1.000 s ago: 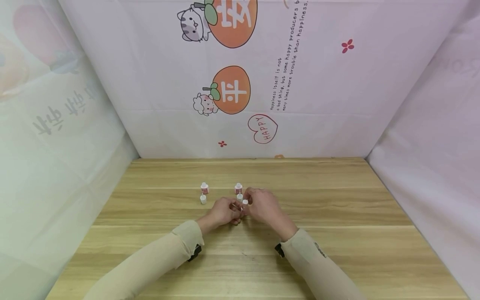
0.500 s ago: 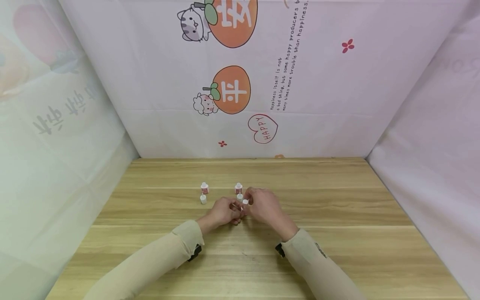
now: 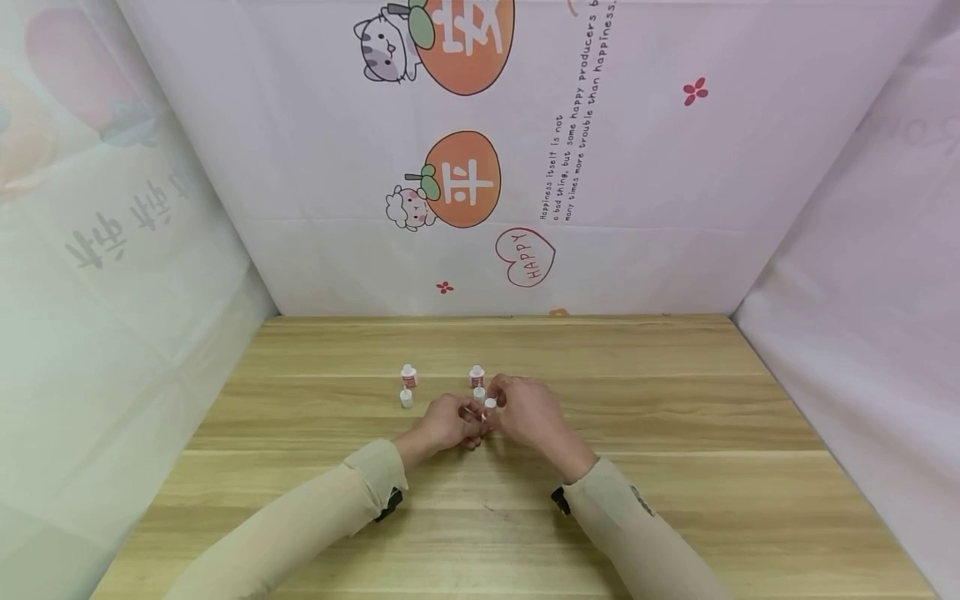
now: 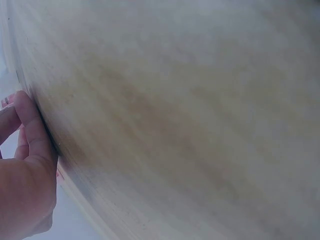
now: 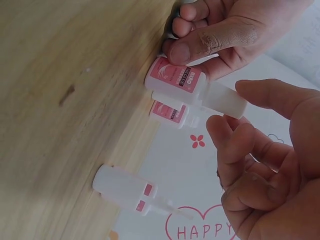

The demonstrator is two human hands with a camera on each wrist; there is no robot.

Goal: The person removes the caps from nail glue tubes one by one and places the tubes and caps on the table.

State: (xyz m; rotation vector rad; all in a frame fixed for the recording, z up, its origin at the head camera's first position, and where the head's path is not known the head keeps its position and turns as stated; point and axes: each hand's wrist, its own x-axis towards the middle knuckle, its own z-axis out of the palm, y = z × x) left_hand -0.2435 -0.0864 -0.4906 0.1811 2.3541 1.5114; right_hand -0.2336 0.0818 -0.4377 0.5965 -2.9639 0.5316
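In the right wrist view, my left hand (image 5: 220, 37) holds a small white glue bottle (image 5: 176, 76) with a pink label, low at the table. Its white cap (image 5: 226, 100) is on the neck, between the thumb and finger of my right hand (image 5: 280, 165). The head view has my left hand (image 3: 448, 422) and right hand (image 3: 528, 412) meeting over this bottle, only its cap (image 3: 491, 403) showing clearly. In the left wrist view my left hand (image 4: 30, 175) is at the left edge, the bottle mostly hidden.
Two more glue bottles stand farther back, one on the left (image 3: 408, 377) and one on the right (image 3: 477, 377). Before each stands a white cap, left (image 3: 407, 399) and right (image 3: 480, 395), brush upward. A printed cloth (image 3: 637, 208) rises behind the wooden table (image 3: 675, 400).
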